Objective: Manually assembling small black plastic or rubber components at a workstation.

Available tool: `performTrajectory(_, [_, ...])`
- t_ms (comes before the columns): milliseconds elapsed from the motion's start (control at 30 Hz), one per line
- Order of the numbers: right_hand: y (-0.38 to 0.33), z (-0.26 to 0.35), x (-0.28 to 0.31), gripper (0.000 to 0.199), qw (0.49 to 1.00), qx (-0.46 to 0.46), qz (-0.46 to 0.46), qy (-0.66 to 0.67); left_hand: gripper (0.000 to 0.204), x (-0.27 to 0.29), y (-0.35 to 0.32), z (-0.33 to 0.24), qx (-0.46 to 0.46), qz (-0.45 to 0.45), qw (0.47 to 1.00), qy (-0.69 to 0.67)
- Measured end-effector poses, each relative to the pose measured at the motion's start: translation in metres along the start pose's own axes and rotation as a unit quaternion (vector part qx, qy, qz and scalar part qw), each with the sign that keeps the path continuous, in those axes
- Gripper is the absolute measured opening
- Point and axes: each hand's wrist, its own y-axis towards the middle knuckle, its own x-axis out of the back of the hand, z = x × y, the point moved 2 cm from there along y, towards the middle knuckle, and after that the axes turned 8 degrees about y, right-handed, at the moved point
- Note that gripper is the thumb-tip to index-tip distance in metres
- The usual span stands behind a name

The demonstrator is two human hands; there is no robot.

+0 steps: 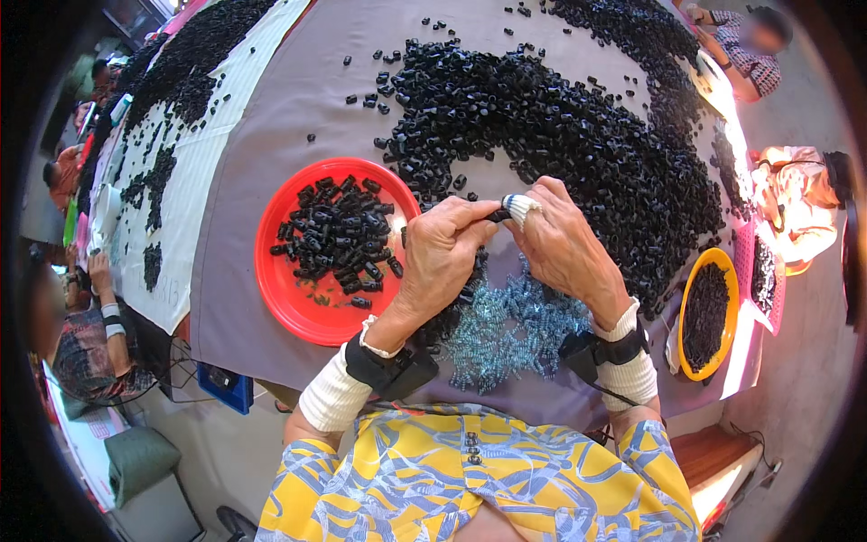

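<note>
My left hand (442, 257) pinches one end of a small black plastic part (497, 215) between thumb and fingertips. From the other side, my right hand (569, 248) has its fingers closed on the same part; a white cloth wrap (521, 210) covers one of its fingers. Just below both hands lies a heap of small bluish coil springs (506, 330). Beyond them spreads a big pile of loose black plastic pieces (542, 117). Left of my left hand, a red round basin (275, 303) holds many black pieces that look like put-together parts.
A yellow bowl (689, 357) of thin black pieces stands at right, beside a pink basket (768, 312). Grey cloth covers the table (262, 135). Another person (754, 63) sits far right; a co-worker's arm (113, 325) is at left. A blue tray (226, 388) sits below the table edge.
</note>
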Motion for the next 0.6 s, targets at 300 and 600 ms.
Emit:
performTrajectory(300, [-0.0025, -0.0012, -0.0001, 0.015, 1.000, -0.002, 0.013, -0.013, 0.020, -0.0011, -0.0023, 0.0022, 0.098, 0.018, 0.992, -0.082])
performTrajectory(600, [-0.0058, -0.0057, -0.0050, 0.011, 1.000, 0.022, 0.006, 0.016, 0.019, -0.0017, -0.0024, 0.0034, 0.041, 0.006, 0.999, -0.031])
